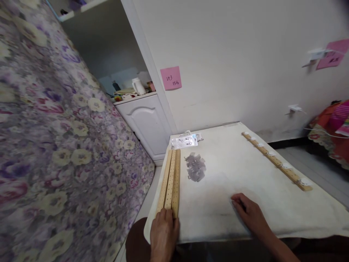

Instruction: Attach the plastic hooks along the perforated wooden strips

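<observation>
- Wooden strips (171,180), pale and dotted with holes, are lying side by side along the left edge of the white cloth (234,182).
- The left hand (163,234) is covering their near ends, fingers together; I cannot tell whether it is gripping.
- The right hand (249,214) is resting flat on the cloth, holding nothing.
- A pile of clear plastic bits (195,167) is sitting just beside the strips.
- A plastic packet (185,141) is lying at the far edge.
- Another strip with white hooks (276,161) is lying well apart, to the right.

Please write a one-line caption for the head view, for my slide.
Head view: the left hand rests on wooden strips, the right hand on the white table cloth.
</observation>
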`<state>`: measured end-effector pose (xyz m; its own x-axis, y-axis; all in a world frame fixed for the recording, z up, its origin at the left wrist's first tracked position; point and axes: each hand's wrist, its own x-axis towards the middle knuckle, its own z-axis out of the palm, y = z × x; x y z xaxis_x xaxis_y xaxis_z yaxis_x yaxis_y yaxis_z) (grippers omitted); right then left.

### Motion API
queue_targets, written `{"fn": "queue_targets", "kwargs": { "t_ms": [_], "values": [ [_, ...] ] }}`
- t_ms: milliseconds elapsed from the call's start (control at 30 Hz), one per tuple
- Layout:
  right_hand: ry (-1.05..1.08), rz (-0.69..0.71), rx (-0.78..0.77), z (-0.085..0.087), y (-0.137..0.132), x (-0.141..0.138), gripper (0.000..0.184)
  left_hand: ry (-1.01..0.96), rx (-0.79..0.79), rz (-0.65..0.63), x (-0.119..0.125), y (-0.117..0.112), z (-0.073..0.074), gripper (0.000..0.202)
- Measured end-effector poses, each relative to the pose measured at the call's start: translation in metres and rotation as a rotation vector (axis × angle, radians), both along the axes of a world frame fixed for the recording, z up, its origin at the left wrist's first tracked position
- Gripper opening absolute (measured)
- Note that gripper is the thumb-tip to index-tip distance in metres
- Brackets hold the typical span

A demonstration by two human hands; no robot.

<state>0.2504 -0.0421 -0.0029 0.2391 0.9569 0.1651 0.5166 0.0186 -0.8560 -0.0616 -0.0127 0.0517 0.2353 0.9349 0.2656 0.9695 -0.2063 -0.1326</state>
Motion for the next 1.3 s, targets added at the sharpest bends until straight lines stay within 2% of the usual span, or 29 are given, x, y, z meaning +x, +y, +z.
{"fn": "queue_targets", "kwargs": {
  "t_ms": [167,367,500,633,667,733,800,867,1033,1200,1300],
  "values": [
    [-0.008,0.014,-0.028,-0.002,0.002,0.0,0.025,-0.033,0.018,0.012,0.021,-0.007,0.0,0.017],
    [-0.043,0.026,-0.044,-0.004,0.002,-0.002,0.026,-0.186,-0.033,0.038,0.04,-0.007,-0.016,0.02],
    [-0.06,0.013,-0.046,-0.002,0.001,-0.005,0.025,-0.218,-0.062,0.087,0.044,0.006,-0.023,0.039],
    [-0.065,0.02,-0.035,-0.002,0.0,-0.006,0.026,-0.259,-0.244,0.206,0.053,0.023,-0.013,0.057],
    [-0.062,0.029,-0.031,-0.002,0.0,-0.006,0.027,-0.318,-0.284,0.244,0.054,0.026,-0.008,0.059],
    [-0.054,0.044,-0.03,-0.002,-0.001,-0.005,0.028,-0.58,-0.333,0.289,0.054,0.033,0.0,0.061],
    [-0.051,0.048,-0.03,-0.001,-0.001,-0.005,0.029,-0.91,-0.354,0.283,0.051,0.039,0.007,0.056],
    [-0.047,0.053,-0.023,-0.001,-0.001,-0.005,0.028,-1.122,-0.381,0.271,0.045,0.044,0.011,0.051],
    [-0.031,0.047,-0.014,0.0,-0.002,-0.007,0.028,-1.474,-0.508,0.263,0.038,0.047,0.013,0.044],
    [-0.026,0.043,-0.001,0.004,-0.002,-0.009,0.027,-1.822,-0.675,0.223,0.037,0.043,0.016,0.022],
    [-0.011,0.046,-0.001,0.003,-0.001,-0.008,0.027,-1.943,-0.749,0.184,0.041,0.036,0.017,0.023]
  ]
}}
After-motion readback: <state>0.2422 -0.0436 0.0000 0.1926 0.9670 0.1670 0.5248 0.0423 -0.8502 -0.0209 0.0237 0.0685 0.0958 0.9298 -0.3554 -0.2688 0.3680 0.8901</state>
